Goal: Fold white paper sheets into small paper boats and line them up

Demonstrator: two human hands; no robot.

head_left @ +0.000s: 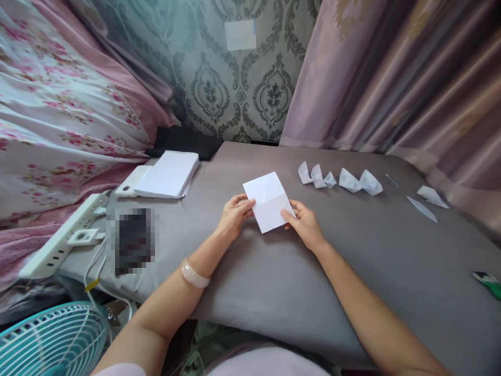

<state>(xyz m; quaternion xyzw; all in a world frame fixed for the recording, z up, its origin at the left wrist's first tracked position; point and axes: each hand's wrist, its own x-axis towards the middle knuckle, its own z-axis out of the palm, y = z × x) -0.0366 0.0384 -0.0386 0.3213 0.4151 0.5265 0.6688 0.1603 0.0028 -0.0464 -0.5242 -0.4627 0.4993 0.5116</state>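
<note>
A white sheet of paper (270,201) with a crease across its middle is held above the grey-covered table, tilted a little. My left hand (234,215) pinches its left edge, thumb on top and fingers behind. On the lower right edge, my right hand (305,223) grips it the same way, thumb over the front. Beyond my right hand stands a row of several folded white paper shapes (350,180). To the far left lies a stack of white paper (168,174).
A power strip (62,235) with plugs and cables runs along the left edge, near a blurred-out dark object (135,240). A teal fan (55,339) stands at lower left. Flat paper pieces (421,209) lie at right, and a green-and-black item (487,283) sits at the right edge.
</note>
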